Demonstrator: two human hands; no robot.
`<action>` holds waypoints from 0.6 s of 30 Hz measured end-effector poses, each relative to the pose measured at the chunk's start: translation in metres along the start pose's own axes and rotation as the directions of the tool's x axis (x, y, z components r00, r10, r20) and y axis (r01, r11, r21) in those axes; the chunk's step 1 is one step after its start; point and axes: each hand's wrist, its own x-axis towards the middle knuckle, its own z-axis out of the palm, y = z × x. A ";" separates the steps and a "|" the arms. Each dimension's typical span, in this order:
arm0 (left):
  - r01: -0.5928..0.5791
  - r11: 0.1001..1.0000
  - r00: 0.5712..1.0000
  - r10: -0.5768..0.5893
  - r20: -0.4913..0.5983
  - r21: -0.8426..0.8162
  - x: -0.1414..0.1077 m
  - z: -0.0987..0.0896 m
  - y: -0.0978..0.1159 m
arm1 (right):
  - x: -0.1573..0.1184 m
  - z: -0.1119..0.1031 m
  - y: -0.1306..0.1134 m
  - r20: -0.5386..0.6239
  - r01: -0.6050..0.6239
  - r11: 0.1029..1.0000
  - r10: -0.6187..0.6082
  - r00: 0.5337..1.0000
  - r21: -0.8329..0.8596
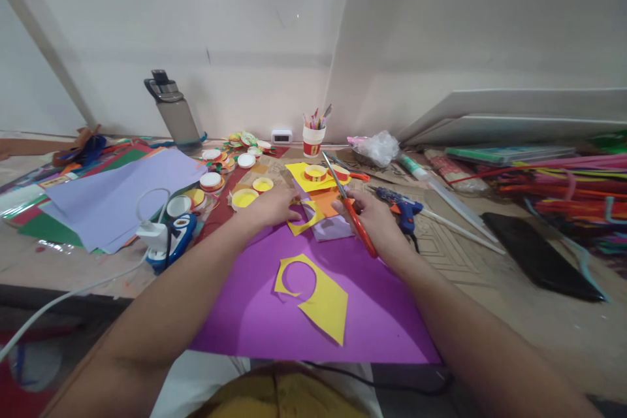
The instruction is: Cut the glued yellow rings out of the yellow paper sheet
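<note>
My left hand (pixel 275 205) is closed at the left edge of a curved yellow paper scrap (pixel 309 221), thumb and fingers bent around it. My right hand (pixel 376 217) grips scissors (pixel 356 225) by their red handles, the metal blades pointing up and away. Beneath both hands lies a large purple sheet (pixel 245 313). Nearer to me on it rests another yellow paper offcut (pixel 329 304) with a round hole cut out. Between the hands sit orange paper (pixel 325 202) and a pale lilac piece (pixel 333 230). Cut-down paper cup rings (pixel 245 198) with yellow discs inside stand beyond my left hand.
Lilac sheets (pixel 117 199) and a blue power strip (pixel 174 245) lie left. A grey bottle (pixel 176 114) and a cup of pens (pixel 313 142) stand at the back. Rightward are a blue glue gun (pixel 405 209), a black phone-like slab (pixel 541 255) and colourful pipe cleaners (pixel 553 202).
</note>
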 end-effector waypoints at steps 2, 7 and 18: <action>0.000 1.000 1.000 0.000 0.021 0.007 0.003 0.008 -0.004 | -0.001 0.000 -0.001 0.004 -0.013 1.000 0.013 1.000 0.010; 0.057 0.997 0.997 -0.060 -0.052 -0.045 0.003 -0.005 -0.011 | -0.001 -0.001 -0.003 0.022 -0.031 0.998 0.030 0.999 0.045; -0.066 0.905 0.932 0.207 0.298 -0.420 -0.015 -0.024 0.025 | 0.003 -0.003 0.000 -0.015 -0.027 0.999 0.027 1.000 0.046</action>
